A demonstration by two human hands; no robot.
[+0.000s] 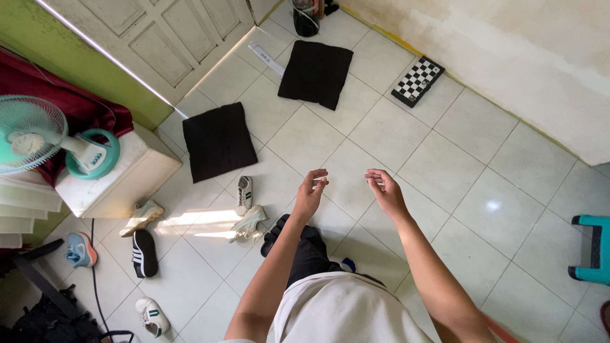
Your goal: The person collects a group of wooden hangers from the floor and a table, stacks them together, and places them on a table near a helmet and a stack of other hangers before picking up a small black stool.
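White glazed floor tiles (445,159) fill the room below a standing person, whose two bare arms reach forward over them. The left hand (311,192) is raised with its fingers loosely curled and spread, grasping nothing. The right hand (385,189) is just beside it, apart from it, fingers likewise half-curled and released, palm turned inward.

Nearest beneath the left hand lie several shoes scattered on the tiles: a white sneaker with dark side stripes (243,194) lying along the floor, a pale sneaker (248,224) tipped on its side in a patch of sunlight, and a black slide sandal (273,235) partly hidden by the forearm. Farther left are a beige sneaker (142,216), a black shoe with white stripes (145,253), a light blue sneaker (81,249) and another white striped sneaker (152,316).

Two black folded cloths lie flat on the floor, one (219,140) near the shoes, the other (316,73) farther off towards the door (159,38). A small chessboard (417,80) rests by the wall. A teal table fan (38,140) stands on a white box (121,174) at left.
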